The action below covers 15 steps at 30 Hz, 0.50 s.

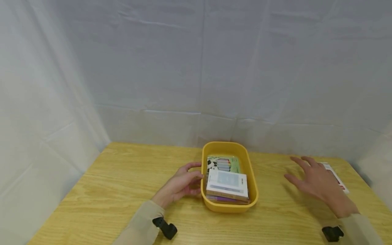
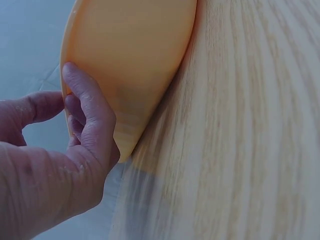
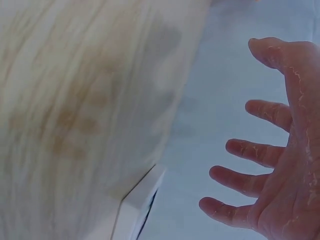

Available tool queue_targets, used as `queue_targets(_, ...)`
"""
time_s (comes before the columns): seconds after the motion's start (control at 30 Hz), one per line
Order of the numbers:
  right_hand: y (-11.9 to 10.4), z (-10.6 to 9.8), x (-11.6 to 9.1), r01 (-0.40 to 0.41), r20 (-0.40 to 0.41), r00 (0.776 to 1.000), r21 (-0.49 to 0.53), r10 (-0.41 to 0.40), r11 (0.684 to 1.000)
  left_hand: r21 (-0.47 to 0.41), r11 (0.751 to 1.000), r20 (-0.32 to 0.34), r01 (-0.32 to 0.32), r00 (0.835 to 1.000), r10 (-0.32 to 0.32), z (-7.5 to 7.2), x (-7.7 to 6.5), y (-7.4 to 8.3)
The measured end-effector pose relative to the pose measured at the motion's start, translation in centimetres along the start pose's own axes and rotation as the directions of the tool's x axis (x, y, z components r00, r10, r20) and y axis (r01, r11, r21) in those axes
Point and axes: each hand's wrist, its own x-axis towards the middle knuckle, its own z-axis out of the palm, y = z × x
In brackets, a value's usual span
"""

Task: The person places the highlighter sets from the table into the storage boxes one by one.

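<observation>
A yellow plastic basket (image 1: 255, 192) stands on the wooden table, its far end close to the hanging sheet. My left hand (image 1: 181, 183) holds its left rim; in the left wrist view the thumb and fingers pinch the yellow wall (image 2: 135, 55) from either side. Inside the basket lie a green pack (image 1: 234, 164) with a panda and coloured sticks pictured on it, and a white box (image 1: 228, 183) on top. Something flat and purple (image 1: 225, 199) shows beneath. My right hand (image 1: 316, 182), fingers spread and holding nothing, hovers beside a flat white box (image 1: 336, 177) on the table.
The wooden table (image 1: 128, 177) runs back to a pale sheet (image 1: 171, 68) hanging behind it. More sheet hangs at the left and right sides. A dark strap device (image 1: 165, 228) sits on the left wrist, and another (image 1: 332, 233) on the right.
</observation>
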Motion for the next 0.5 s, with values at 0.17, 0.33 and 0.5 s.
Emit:
queue_targets(0.17, 1.0, 0.6, 0.0, -0.025, 0.039, 0.999, 0.007, 0.024, 1.000, -0.005, 1.000, 0.001, 0.005, 1.000, -0.005, 0.0, 0.0, 0.0)
queue_targets(0.33, 2.0, 0.8, 0.0, -0.055, 0.073, 0.996, 0.004, 0.054, 0.998, -0.004, 1.000, 0.002, 0.003, 1.000, -0.003, 0.0, -0.1, 0.0)
queue_targets(0.5, 3.1, 0.9, 0.1, -0.106, 0.128, 0.986, 0.005, 0.104, 0.994, -0.002, 1.000, 0.007, 0.001, 1.000, -0.001, -0.1, 0.1, -0.1)
